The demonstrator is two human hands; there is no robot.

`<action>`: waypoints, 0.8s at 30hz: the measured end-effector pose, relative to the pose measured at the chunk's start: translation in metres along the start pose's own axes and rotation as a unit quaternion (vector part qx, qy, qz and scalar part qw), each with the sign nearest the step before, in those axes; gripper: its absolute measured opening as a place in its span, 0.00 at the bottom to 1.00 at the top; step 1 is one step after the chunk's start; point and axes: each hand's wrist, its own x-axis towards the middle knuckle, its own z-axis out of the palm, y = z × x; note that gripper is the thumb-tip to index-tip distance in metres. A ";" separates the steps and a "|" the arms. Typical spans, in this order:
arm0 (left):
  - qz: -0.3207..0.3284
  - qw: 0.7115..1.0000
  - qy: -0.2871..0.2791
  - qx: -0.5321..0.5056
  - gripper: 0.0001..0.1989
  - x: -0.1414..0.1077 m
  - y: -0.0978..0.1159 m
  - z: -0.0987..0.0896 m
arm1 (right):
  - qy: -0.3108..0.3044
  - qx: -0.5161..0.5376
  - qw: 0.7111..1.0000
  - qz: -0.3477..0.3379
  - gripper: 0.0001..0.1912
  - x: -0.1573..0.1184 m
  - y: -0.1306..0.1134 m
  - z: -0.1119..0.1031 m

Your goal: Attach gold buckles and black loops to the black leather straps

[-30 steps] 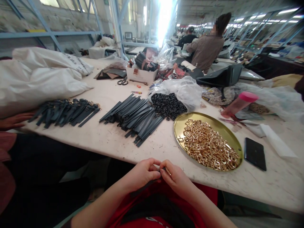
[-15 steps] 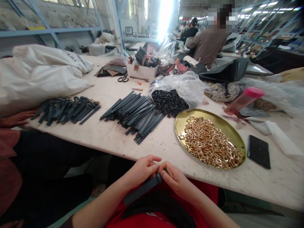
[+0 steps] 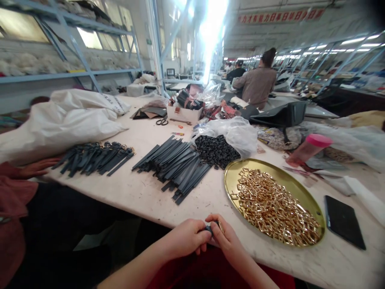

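Observation:
At the table's near edge my left hand (image 3: 189,237) is closed, thumb and fingers pressed round a dark strap (image 3: 208,229). My right hand (image 3: 225,237) meets it and grips the other end of that strap. A gold buckle (image 3: 221,227) shows between my right fingers. Most of the strap is hidden by the hands. Ahead lies a pile of flat dark straps (image 3: 171,164), with a heap of small black loops (image 3: 217,150) beside it. Right of my hands, a gold oval tray (image 3: 230,170) holds many gold buckles (image 3: 276,206).
Straps with gold fittings (image 3: 94,156) lie at the left, near another person's hand (image 3: 39,166) and a white sack (image 3: 81,112). A black phone (image 3: 345,221) sits right of the tray. Farther back are scissors (image 3: 162,121), a cutter (image 3: 177,133) and a pink-lidded jar (image 3: 309,149).
The view has tilted up, so the table sits lower in it. The strap's long end, visible before below my left hand, is now hidden. My hands stay close together.

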 end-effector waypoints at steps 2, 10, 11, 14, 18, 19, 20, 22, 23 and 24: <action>0.006 0.997 0.032 0.074 0.12 0.004 0.004 -0.007 | 0.022 0.011 1.000 -0.002 0.17 0.007 0.003 -0.001; 0.059 0.982 0.081 0.162 0.15 0.015 0.002 -0.010 | -0.003 -0.041 0.998 -0.053 0.15 0.018 0.004 -0.005; 0.068 0.981 0.078 0.163 0.16 0.020 0.001 -0.008 | 0.000 -0.045 0.998 -0.052 0.16 0.021 0.004 -0.007; 0.075 0.967 0.106 0.217 0.16 0.036 -0.002 -0.012 | 0.040 -0.121 0.990 -0.063 0.15 0.038 0.010 -0.015; 0.037 0.893 0.233 0.384 0.14 0.051 0.002 -0.042 | 0.138 -0.263 0.948 -0.112 0.12 0.062 0.028 -0.019; 0.016 0.871 0.263 0.414 0.13 0.053 0.003 -0.053 | 0.152 -0.284 0.939 -0.122 0.12 0.065 0.032 -0.018; -0.008 0.851 0.290 0.437 0.12 0.054 0.004 -0.064 | 0.157 -0.302 0.931 -0.130 0.12 0.067 0.037 -0.016; -0.056 0.823 0.330 0.458 0.12 0.057 0.005 -0.083 | 0.162 -0.333 0.918 -0.139 0.13 0.068 0.042 -0.014; -0.075 0.815 0.340 0.463 0.11 0.059 0.004 -0.089 | 0.164 -0.345 0.913 -0.143 0.14 0.067 0.043 -0.012; -0.090 0.808 0.346 0.468 0.10 0.061 0.002 -0.093 | 0.166 -0.354 0.909 -0.147 0.14 0.066 0.044 -0.012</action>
